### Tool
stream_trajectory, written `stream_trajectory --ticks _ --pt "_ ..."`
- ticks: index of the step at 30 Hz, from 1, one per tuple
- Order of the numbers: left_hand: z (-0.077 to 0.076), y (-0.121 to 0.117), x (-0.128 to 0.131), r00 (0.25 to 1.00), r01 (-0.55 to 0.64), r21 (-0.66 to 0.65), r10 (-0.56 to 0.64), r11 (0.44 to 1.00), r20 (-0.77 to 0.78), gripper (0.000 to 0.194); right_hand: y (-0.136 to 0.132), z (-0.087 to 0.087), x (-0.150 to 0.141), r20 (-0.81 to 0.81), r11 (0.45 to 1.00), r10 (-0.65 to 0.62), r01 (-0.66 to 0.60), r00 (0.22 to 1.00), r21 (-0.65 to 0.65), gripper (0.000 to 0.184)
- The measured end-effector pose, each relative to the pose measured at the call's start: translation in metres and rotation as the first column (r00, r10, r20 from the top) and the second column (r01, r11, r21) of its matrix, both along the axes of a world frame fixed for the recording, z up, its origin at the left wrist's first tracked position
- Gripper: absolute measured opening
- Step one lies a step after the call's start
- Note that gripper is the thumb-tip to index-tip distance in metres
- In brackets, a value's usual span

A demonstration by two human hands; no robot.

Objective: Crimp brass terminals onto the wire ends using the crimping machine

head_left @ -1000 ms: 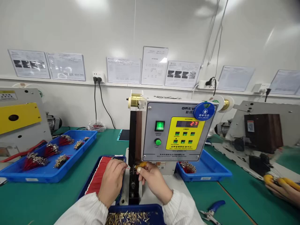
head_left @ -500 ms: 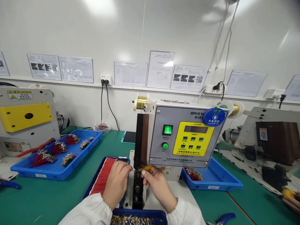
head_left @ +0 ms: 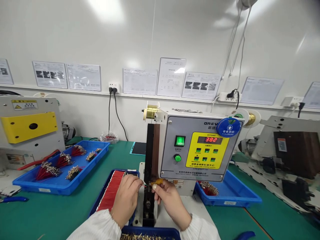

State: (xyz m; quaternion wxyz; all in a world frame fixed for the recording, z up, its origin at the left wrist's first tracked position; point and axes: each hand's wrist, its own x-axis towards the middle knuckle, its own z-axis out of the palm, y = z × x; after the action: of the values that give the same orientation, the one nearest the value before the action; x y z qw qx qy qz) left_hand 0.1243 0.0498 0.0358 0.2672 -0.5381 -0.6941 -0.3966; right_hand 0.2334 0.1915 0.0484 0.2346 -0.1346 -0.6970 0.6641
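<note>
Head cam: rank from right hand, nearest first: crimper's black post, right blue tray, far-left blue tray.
1. Crimper's black post, just left of the right hand.
2. Right blue tray, right of the machine.
3. Far-left blue tray, holding red wire bundles, at left.

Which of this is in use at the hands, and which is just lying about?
In use: left hand pinching thin red wire; right hand on yellow-handled tool; grey crimping machine with yellow panel.
Lying about: blue-handled steel pliers; blue plastic tray of red-wired terminals; grey machine with yellow cover.
</note>
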Motion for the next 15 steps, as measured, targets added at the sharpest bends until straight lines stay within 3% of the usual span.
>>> stream_trajectory --ticks 15 --pt "-0.002 0.0001 -0.0021 0.998 -0.019 0.018 0.02 1.0 -0.055 0.022 0.0006 -0.0023 -0.0019 -0.022 1.0 -0.007 0.007 1.0 -0.026 0.047"
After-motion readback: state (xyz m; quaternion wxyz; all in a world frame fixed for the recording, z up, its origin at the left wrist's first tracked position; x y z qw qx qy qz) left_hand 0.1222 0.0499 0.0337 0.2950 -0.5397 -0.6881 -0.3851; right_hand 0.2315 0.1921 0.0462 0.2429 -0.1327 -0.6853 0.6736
